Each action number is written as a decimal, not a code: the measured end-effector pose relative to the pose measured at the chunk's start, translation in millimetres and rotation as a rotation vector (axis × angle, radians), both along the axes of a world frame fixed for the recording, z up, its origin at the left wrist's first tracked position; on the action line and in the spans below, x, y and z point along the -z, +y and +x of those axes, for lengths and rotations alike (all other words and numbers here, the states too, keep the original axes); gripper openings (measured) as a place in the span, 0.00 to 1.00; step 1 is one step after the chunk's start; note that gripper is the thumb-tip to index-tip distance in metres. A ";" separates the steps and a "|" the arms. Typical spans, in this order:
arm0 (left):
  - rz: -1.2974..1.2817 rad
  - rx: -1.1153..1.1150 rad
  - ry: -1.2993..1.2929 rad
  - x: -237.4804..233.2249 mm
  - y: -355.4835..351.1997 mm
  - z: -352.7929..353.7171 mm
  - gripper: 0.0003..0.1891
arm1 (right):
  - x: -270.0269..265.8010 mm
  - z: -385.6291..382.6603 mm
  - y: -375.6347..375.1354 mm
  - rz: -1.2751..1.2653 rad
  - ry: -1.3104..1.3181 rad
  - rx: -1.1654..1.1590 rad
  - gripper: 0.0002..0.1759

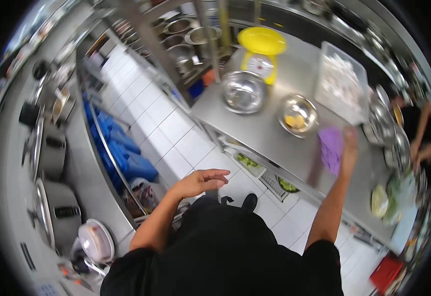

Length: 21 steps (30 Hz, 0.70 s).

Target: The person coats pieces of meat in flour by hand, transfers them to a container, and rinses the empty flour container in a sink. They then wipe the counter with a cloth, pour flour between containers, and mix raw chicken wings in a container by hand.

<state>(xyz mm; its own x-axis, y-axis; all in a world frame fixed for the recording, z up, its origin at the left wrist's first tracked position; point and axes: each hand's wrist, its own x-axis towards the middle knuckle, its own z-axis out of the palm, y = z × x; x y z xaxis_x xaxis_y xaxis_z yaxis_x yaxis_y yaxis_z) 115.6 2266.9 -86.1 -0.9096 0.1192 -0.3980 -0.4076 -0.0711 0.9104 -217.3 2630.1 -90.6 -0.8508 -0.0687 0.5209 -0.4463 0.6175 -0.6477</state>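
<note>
My left hand (201, 182) hangs over the tiled floor in front of my body, fingers stretched out and holding nothing. On the steel table (260, 130), my right hand (349, 145) is at the right edge of a crumpled purple cloth (330, 149) and grips it; motion blurs the fingertips. Beyond the cloth stands a small steel bowl (298, 115) with something yellow in its bottom. Left of that bowl is a larger shiny steel bowl (244, 92). A clear plastic tub (343, 81) with white contents sits behind the cloth.
A yellow dial scale (261, 49) stands at the table's back. Stacked steel bowls (388, 130) and bagged greens (391, 202) lie to the right. Blue containers (119, 143) and large pots (60, 212) are left. Another person's arm (421, 128) shows at far right.
</note>
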 end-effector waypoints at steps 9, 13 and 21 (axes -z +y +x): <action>-0.176 -0.520 0.209 -25.8 -151.7 67.1 0.23 | -114.7 148.8 -264.8 0.186 -0.038 -0.889 0.18; -0.119 -0.811 0.285 -25.6 -247.5 118.9 0.23 | -71.0 192.0 -367.2 0.414 -0.437 -1.084 0.20; -0.047 -0.993 0.370 -41.6 -387.4 129.8 0.22 | -57.7 207.0 -541.3 0.615 -0.671 -1.113 0.20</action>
<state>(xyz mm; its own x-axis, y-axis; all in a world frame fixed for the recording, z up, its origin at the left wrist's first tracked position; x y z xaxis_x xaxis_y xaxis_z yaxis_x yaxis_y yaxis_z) 245.5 1879.5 -44.5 -0.6558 -0.7524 -0.0614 0.1169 -0.1816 0.9764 -10.3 2088.9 -32.9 -0.2743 -0.9117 -0.3057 -0.5968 0.4107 -0.6893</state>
